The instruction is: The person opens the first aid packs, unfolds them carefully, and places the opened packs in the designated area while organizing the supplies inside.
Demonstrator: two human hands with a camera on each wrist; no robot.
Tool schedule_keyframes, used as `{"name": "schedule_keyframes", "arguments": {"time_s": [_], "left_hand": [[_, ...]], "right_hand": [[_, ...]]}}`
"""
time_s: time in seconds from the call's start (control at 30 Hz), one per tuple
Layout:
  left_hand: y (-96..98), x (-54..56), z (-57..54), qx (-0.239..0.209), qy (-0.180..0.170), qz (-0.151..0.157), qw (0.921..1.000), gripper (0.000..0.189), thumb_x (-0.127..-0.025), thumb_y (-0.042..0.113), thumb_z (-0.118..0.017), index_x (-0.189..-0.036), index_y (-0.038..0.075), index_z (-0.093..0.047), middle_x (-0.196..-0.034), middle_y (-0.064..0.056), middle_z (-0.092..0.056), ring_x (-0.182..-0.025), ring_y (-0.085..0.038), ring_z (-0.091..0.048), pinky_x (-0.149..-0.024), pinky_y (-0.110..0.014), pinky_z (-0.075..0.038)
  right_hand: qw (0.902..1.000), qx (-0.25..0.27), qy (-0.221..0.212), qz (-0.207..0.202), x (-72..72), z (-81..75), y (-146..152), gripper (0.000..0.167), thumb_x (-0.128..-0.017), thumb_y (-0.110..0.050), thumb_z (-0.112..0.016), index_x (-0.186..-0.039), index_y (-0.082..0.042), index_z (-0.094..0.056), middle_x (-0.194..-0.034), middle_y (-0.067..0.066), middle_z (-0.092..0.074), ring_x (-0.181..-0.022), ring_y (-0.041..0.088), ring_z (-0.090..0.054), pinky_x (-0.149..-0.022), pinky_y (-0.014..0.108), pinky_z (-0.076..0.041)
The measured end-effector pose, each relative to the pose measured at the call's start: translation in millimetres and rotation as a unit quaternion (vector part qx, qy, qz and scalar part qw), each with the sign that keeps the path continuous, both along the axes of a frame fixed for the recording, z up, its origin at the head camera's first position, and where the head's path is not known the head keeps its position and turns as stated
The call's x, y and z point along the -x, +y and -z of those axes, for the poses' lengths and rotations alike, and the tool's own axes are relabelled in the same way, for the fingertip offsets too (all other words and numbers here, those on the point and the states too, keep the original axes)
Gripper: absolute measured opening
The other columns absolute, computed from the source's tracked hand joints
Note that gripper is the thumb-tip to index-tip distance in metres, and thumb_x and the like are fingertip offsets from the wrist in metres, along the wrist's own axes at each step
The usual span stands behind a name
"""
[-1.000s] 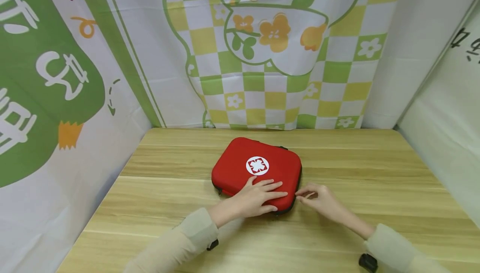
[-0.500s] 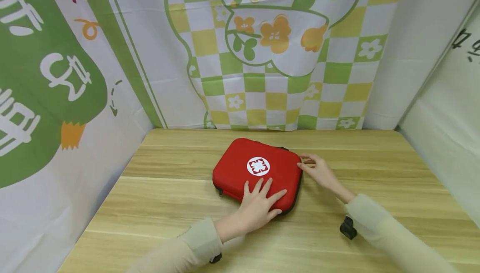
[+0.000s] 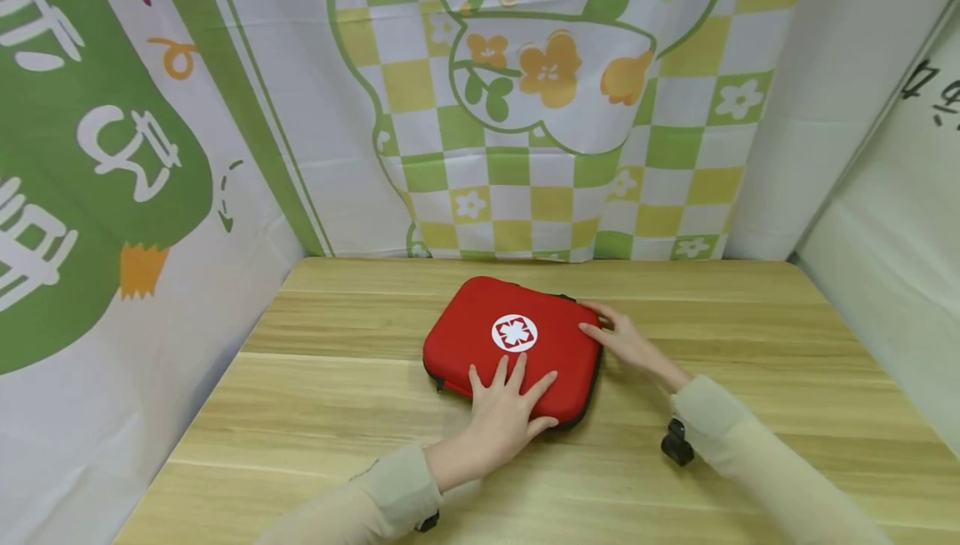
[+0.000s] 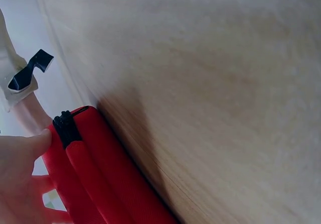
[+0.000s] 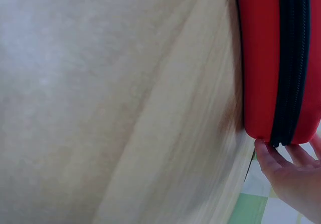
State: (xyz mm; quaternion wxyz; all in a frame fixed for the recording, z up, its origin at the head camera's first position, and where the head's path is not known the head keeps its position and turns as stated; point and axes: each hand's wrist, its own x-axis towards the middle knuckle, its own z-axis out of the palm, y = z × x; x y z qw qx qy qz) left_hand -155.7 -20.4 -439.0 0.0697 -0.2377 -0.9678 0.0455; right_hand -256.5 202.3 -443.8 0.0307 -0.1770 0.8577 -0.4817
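Note:
A red first-aid case (image 3: 551, 307) with a white round emblem lies on the wooden table. My left hand (image 3: 498, 420) rests on its front part with fingers spread straight over the lid. In the left wrist view its thumb meets the front side, near black zipper pulls (image 4: 65, 128) at one corner. My right hand (image 3: 626, 345) is at the far right corner, its thumb on the lid and its fingers round the back edge. In the right wrist view its fingertips meet the corner at the end of the black zipper (image 5: 291, 83); any pull there is hidden.
The wooden table (image 3: 330, 412) extends on all sides of the case. A patterned cloth (image 3: 510, 187) hangs behind its back edge, with white cloth walls at left and right. A black wrist device (image 3: 677, 443) shows below the right sleeve.
My right hand has moved from the front right corner along the case's side to the far right corner. My left hand has slid slightly left and spread its fingers. The case stays about in place.

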Motion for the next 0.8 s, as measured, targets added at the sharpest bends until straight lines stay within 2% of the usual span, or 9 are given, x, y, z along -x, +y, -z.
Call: {"name": "schedule_keyframes", "arguments": {"time_s": [0.23, 0.47, 0.67, 0.8], "left_hand": [[-10.9, 8.5, 0.0, 0.0, 0.011, 0.038, 0.9992, 0.058, -0.082, 0.062, -0.039, -0.135, 0.04, -0.032, -0.138, -0.007, -0.036, -0.123, -0.03, -0.035, -0.087, -0.064, -0.027], [-27.5, 26.8, -2.3, -0.001, -0.022, 0.08, 0.9965, 0.06, -0.081, 0.063, -0.04, -0.136, 0.041, -0.029, -0.141, -0.003, -0.03, -0.127, -0.025, -0.029, -0.092, -0.061, -0.023], [-34.8, 39.2, -4.7, -0.03, -0.038, 0.102, 0.9937, 0.069, -0.073, 0.066, -0.05, -0.134, 0.037, -0.036, -0.139, -0.001, -0.033, -0.127, -0.021, -0.029, -0.093, -0.061, -0.022], [-37.2, 42.4, -5.7, -0.049, -0.049, 0.108, 0.9918, 0.073, -0.069, 0.067, -0.055, -0.133, 0.035, -0.038, -0.139, 0.0, -0.034, -0.127, -0.021, -0.029, -0.095, -0.061, -0.019]], "right_hand": [[0.9992, 0.026, -0.027, 0.012, -2.1, -1.3, 0.2, 0.052, -0.089, -0.019, -0.052, -0.131, 0.006, -0.034, -0.131, 0.029, -0.034, -0.112, 0.047, -0.04, -0.089, 0.05, -0.038], [0.9979, 0.016, -0.044, 0.046, -7.9, -1.6, 2.8, 0.054, -0.088, -0.022, -0.055, -0.129, 0.006, -0.033, -0.126, 0.029, -0.035, -0.103, 0.044, -0.047, -0.078, 0.04, -0.045], [0.9957, -0.001, -0.025, 0.09, -21.4, -1.1, 0.4, 0.053, -0.086, -0.024, -0.057, -0.125, 0.006, -0.036, -0.122, 0.029, -0.039, -0.095, 0.04, -0.053, -0.07, 0.032, -0.047], [0.9924, -0.004, 0.0, 0.123, -31.6, 0.5, -5.5, 0.051, -0.085, -0.022, -0.058, -0.121, 0.008, -0.038, -0.117, 0.029, -0.043, -0.091, 0.037, -0.054, -0.071, 0.032, -0.046]]}}
